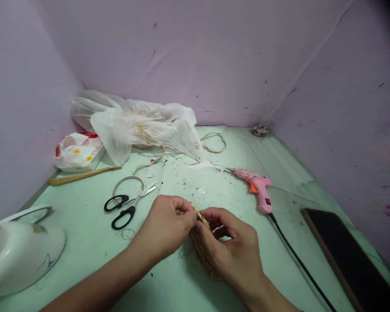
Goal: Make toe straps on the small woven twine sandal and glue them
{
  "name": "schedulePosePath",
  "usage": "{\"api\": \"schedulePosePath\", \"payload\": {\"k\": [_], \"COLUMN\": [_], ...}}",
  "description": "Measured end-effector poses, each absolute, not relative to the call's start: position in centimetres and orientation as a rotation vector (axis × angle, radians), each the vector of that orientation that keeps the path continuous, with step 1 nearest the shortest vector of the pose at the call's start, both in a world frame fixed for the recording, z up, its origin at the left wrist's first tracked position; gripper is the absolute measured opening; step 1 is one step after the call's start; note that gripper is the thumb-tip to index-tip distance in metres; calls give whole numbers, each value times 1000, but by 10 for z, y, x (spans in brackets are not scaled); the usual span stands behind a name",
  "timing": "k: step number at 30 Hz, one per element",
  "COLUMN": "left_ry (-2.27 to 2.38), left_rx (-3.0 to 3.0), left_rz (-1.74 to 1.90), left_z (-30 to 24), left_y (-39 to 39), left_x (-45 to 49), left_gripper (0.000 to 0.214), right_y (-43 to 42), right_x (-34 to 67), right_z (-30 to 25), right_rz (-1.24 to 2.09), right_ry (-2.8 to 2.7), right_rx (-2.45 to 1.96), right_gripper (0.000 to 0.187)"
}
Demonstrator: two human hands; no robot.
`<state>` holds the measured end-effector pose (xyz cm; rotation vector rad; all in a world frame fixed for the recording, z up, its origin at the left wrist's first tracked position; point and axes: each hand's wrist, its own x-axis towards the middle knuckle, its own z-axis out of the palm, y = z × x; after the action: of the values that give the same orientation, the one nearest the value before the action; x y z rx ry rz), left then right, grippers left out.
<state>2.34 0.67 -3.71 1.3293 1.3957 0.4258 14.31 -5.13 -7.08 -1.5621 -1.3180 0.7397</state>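
Low in the middle of the view, a woven piece of braided straw cord (203, 255) is held on edge between both hands. My left hand (169, 223) pinches its upper edge, thumb and finger pressed together. On the other side, my right hand (234, 238) grips the same edge between thumb and fingers, just beside the left fingertips. Much of the piece is hidden behind the right hand. Scissors (131, 206) with black handles lie slightly open left of my left hand, over a thin ring (113, 186). A pink glue gun (255, 186) rests on its side beyond my right hand.
A white plastic bag (149, 121) with straw cord (214, 151) trailing from it lies at the back. A tissue pack (78, 151) and a dried strip (84, 175) sit left, near a white lamp-like object (26, 255). A phone (347, 255) and the gun's cable (295, 255) lie right.
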Motion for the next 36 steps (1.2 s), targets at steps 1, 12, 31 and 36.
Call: {"api": "schedulePosePath", "payload": {"k": [1,12,31,36], "left_ry": [1401,1444,1283,1268], "left_rx": [1326,1732,1784,1727], "left_rz": [439,468,450,490], "left_z": [-38,-19,-39,-48], "left_y": [6,13,20,16], "left_x": [24,11,4,6], "left_gripper": [10,19,12,11], "right_y": [-52,-30,-25,-23], "right_x": [143,160,163,163], "right_z": [-71,-75,-79,-83], "right_rz": [731,1157,1391,1376], "right_ry": [-1325,-782,-349,-347], "right_rx": [-1554,-1494,-1271,-1255], "right_gripper": [9,32,32,34]}}
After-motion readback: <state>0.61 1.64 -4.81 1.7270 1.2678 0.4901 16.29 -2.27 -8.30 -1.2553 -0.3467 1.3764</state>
